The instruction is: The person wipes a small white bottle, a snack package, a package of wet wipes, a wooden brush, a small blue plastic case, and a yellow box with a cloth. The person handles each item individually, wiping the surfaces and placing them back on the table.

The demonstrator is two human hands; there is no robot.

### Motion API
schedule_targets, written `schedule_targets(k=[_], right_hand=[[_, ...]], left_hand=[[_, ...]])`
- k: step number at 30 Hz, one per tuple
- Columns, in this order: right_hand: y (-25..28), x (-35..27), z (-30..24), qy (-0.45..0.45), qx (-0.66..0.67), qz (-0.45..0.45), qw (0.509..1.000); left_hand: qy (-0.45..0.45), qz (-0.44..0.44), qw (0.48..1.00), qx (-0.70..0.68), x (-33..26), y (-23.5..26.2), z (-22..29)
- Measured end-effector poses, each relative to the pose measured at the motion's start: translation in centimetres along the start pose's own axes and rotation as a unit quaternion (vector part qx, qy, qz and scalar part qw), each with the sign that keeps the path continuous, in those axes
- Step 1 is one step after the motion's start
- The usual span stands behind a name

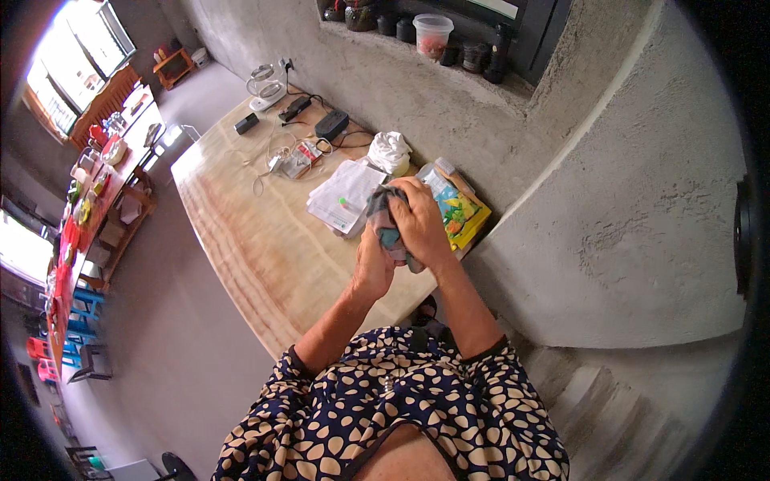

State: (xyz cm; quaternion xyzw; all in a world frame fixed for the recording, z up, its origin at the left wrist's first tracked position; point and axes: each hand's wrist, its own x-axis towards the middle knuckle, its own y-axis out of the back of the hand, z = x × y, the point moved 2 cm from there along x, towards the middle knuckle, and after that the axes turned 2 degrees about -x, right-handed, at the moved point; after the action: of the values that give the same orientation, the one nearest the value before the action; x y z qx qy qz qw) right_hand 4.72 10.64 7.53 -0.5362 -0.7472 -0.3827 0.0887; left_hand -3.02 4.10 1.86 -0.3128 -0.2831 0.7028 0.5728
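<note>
Both hands meet above the near right corner of the long wooden surface [265,240], bunching a grey and teal cloth [387,220] between them. The right hand [421,220] lies on top, its fingers curled down over the upper part of the cloth and holding it. The left hand [373,264] comes up from below at about 7 o'clock of the right one, its fingers wrapped around the lower part of the cloth; only a fold of grey and a strip of teal show between the two hands.

Just beyond the hands, at 2 o'clock, lies a flat yellow package [464,218] with a bright green and blue picture on its face, one corner close to the concrete wall. Above it, at 12 o'clock of the package, is a small clear bag [437,174]. At 10 o'clock of the hands rests a stack of white papers [345,196] with a small green mark on the top sheet. A crumpled white plastic bag [391,150] sits at 12 o'clock of the hands, by the wall.

Farther along the surface, toward 11 o'clock, lie a small red and white packet [301,158], tangled white cables, a black power adapter [331,123] and a glass kettle [266,84]. On the ledge above the wall stands a clear tub [433,34] with red contents, among dark jars.
</note>
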Motion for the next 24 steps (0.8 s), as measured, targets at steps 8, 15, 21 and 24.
schedule_targets(k=[8,15,21,24], right_hand=[[-1.7,-0.7,-0.2,-0.013,0.149,-0.01,0.989],[-1.9,-4.4,-1.9,0.075,0.065,0.058,0.993],[-1.3,-7.3,-2.5,0.038,0.1,0.001,0.994],[-1.2,-6.5,-2.0,0.043,0.055,0.057,0.996]], left_hand=[[-0.109,0.061,0.986,0.113,0.3,-1.6,2.3],[-0.056,0.06,0.993,-0.084,0.9,-2.5,4.6],[-0.073,-0.005,0.993,-0.089,2.0,-0.7,4.8],[-0.078,0.033,0.996,-0.028,1.8,-2.0,4.1]])
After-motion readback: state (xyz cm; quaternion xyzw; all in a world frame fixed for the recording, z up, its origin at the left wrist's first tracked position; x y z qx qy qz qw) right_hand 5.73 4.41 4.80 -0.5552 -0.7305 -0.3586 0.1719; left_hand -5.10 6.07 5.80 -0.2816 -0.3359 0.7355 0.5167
